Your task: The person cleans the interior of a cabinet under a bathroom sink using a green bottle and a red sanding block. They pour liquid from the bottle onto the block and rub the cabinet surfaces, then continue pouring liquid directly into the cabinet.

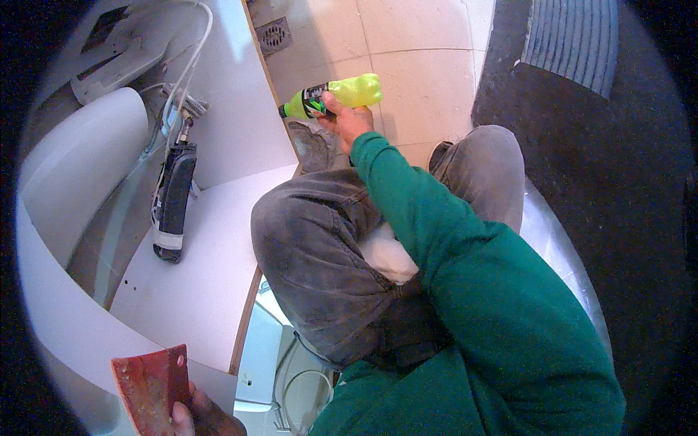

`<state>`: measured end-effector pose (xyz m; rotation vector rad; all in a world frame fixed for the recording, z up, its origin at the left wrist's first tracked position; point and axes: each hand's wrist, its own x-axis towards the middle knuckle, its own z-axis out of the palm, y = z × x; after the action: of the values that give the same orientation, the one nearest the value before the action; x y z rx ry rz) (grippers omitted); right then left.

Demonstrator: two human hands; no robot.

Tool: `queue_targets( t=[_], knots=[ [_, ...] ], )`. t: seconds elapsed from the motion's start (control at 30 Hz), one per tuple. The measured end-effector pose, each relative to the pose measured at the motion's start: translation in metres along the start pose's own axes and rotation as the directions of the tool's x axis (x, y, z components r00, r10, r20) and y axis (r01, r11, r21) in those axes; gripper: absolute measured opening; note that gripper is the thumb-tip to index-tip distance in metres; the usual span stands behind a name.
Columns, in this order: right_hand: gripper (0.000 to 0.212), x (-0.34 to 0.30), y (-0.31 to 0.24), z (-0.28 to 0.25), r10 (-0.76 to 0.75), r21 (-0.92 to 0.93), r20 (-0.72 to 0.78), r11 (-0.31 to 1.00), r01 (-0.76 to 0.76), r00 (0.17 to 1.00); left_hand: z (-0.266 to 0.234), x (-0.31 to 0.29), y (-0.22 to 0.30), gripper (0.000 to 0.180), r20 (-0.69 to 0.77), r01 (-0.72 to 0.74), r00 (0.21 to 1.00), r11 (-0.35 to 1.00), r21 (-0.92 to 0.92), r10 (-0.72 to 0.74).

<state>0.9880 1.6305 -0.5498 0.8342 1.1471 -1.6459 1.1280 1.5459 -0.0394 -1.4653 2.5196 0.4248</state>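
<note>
My right hand (351, 122) is wrapped round a yellow-green plastic bottle (360, 89) with a dark label. The bottle lies on its side in the air, its dark cap pointing left at the edge of a white panel. At the lower left, my left hand (200, 419) pinches a red flat scraper (152, 385) by its lower edge. The scraper is a thin, slightly curved sheet with a small hole in one corner and a smeared, worn face. Part of my left hand is cut off by the picture's lower rim.
A black elongated tool (174, 200) with grey tape rests on a white board (207, 269), thin hoses above it. Left of it stands a smooth white curved fixture (80, 160). Beyond the bottle are a tiled floor (422, 80) and drain grate (274, 35). A ridged grey sheet (571, 43) lies far right.
</note>
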Motion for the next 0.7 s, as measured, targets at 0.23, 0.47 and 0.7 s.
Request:
queue_targets(
  t=[0.23, 0.47, 0.7],
  knots=[
    [0.031, -0.013, 0.019, -0.031, 0.121, -0.108, -0.01, 0.987, -0.121, 0.993, -0.008, -0.012, -0.004, 0.02, -0.001, 0.107, 0.994, 0.993, 0.04, -0.107],
    [0.033, -0.006, 0.013, -0.022, 0.126, -0.026, -0.031, 0.992, -0.127, 0.992, -0.012, -0.018, -0.016, 0.02, 0.06, 0.002, 0.998, 0.961, 0.276, -0.02],
    [0.032, 0.001, 0.002, -0.009, 0.101, 0.006, 0.036, 0.995, -0.102, 0.994, -0.006, -0.013, -0.007, 0.031, 0.083, 0.347, 0.936, 0.861, -0.371, -0.342]
  ],
)
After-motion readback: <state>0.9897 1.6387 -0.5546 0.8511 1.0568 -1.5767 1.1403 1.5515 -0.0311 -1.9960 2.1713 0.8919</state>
